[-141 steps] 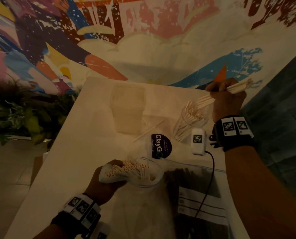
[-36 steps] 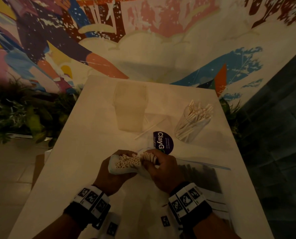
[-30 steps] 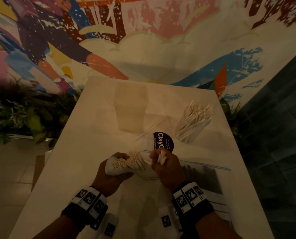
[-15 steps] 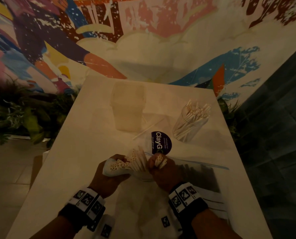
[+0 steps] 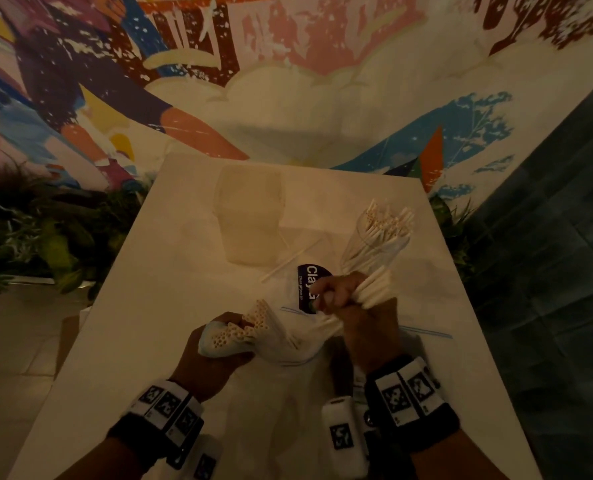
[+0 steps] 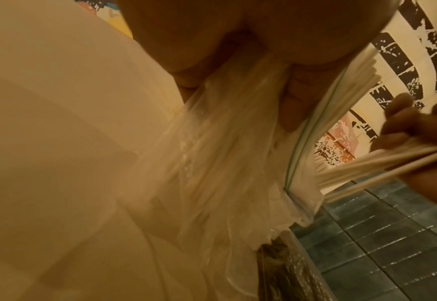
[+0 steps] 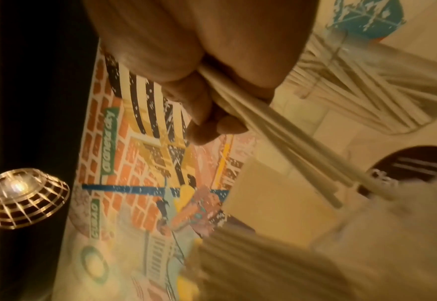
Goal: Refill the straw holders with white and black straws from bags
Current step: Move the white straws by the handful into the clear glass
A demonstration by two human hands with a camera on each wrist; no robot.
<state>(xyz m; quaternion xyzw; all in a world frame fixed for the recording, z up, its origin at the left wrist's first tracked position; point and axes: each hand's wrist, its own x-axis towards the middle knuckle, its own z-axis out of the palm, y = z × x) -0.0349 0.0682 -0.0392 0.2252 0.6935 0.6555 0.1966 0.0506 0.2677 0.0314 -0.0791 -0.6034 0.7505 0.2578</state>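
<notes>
My left hand (image 5: 215, 355) grips a clear zip bag of white straws (image 5: 253, 332) near the table's front; their open ends stick out above my fist. In the left wrist view the bag (image 6: 227, 163) hangs from my fingers. My right hand (image 5: 354, 306) holds a bundle of white straws (image 5: 374, 285), partly drawn out of the bag, seen also in the right wrist view as a bundle (image 7: 276, 138). A clear glass holder (image 5: 374, 244) with several white straws stands at the back right. A frosted holder (image 5: 252, 216) stands at the back centre. The bag of black straws (image 6: 284, 270) lies under my right arm.
The white table (image 5: 149, 289) is narrow, with a painted wall behind it. One loose white straw (image 5: 288, 259) lies between the holders. A dark round sticker (image 5: 310, 282) sits by my right hand. Plants (image 5: 28, 237) flank the left side, dark tiles (image 5: 547, 289) the right.
My right hand returned from the glass holder to the bag, gripped a fresh bundle of white straws and has pulled it up and to the right. My left hand kept hold of the bag.
</notes>
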